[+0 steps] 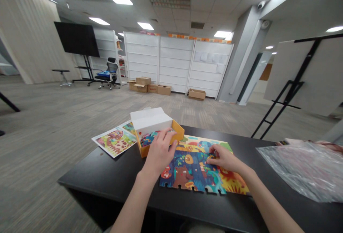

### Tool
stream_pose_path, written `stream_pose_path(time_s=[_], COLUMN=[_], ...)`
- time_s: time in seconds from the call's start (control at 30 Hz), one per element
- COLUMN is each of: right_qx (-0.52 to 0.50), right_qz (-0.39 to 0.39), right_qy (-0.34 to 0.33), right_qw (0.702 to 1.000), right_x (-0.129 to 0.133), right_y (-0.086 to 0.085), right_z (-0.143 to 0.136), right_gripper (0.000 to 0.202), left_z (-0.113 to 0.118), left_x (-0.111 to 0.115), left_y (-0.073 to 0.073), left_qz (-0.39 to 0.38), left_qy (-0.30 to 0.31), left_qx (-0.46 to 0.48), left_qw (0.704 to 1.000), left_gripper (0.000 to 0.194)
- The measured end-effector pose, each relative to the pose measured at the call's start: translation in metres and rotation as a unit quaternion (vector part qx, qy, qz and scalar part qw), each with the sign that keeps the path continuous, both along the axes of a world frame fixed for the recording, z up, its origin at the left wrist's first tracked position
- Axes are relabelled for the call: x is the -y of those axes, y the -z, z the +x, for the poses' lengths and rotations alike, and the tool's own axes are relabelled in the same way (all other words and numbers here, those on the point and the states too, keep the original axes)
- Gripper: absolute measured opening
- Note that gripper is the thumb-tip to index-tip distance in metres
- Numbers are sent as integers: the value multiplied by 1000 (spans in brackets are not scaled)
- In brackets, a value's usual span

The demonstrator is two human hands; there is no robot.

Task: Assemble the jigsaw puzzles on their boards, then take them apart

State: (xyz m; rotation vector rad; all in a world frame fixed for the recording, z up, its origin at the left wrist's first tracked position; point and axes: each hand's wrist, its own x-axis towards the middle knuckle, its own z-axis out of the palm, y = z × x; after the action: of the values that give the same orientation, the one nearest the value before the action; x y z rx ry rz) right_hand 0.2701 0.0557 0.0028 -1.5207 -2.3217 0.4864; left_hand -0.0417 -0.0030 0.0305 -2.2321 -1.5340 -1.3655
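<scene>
A jigsaw puzzle (184, 170) with a dark blue forest scene, a brown bear and a yellow right part lies flat on the table, partly assembled. Its near edge shows notches and tabs. My right hand (222, 158) is on the puzzle's right half, thumb and fingers curved but apart; I see no piece between them. Left of the puzzle stands an open yellow-and-white box (142, 151) with loose puzzle pieces (148, 138) inside. My left hand (162, 147) is over the box's right side, fingers apart, and it hides part of the box and puzzle.
A printed picture sheet (114, 142) lies partly under the box on the black table (107, 179). Clear plastic wrapping (305, 168) covers the table's right end. Beyond are cardboard boxes (197, 94), white shelves (175, 65), an office chair (109, 74) and a board on a stand (289, 90).
</scene>
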Motion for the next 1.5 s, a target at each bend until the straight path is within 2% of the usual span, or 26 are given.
stream_pose_path(time_s=[0.1, 0.17, 0.33, 0.43, 0.57, 0.77, 1.0, 1.17, 1.37, 1.5], right_qx=[-33, -72, -151, -157, -133, -198, -162, -172, -293, -373], right_qz=[-38, -55, -85, -94, -102, -132, -91, -60, -106, -175], right_qy=[1, -16, -52, -66, -72, -71, -28, -6, 52, -8], right_qw=[999, 996, 984, 981, 983, 969, 982, 983, 949, 911], right_x=[-2, -5, -11, -12, -11, -11, -18, -20, -12, 1], right_y=[4, 6, 10, 10, 5, 1, 8, 14, 7, -2], right_z=[3, 5, 6, 6, 6, 6, 1, 1, -3, -10], right_gripper=[35, 31, 29, 30, 34, 48, 48, 50, 54, 49], left_z=[15, 23, 44, 57, 66, 67, 67, 68, 67, 71], left_x=[6, 9, 12, 17, 22, 25, 27, 26, 21, 14], left_y=[2, 5, 15, 20, 22, 18, 23, 20, 21, 22], left_qz=[-78, -116, -155, -171, -188, -204, -196, -204, -208, -211], left_qy=[93, 127, 160, 181, 183, 179, 181, 176, 180, 146], left_qx=[-76, -120, -158, -177, -180, -170, -168, -173, -161, -73], left_qw=[990, 978, 962, 952, 948, 947, 949, 947, 948, 964], left_gripper=[18, 16, 25, 31, 35, 32, 34, 33, 32, 36])
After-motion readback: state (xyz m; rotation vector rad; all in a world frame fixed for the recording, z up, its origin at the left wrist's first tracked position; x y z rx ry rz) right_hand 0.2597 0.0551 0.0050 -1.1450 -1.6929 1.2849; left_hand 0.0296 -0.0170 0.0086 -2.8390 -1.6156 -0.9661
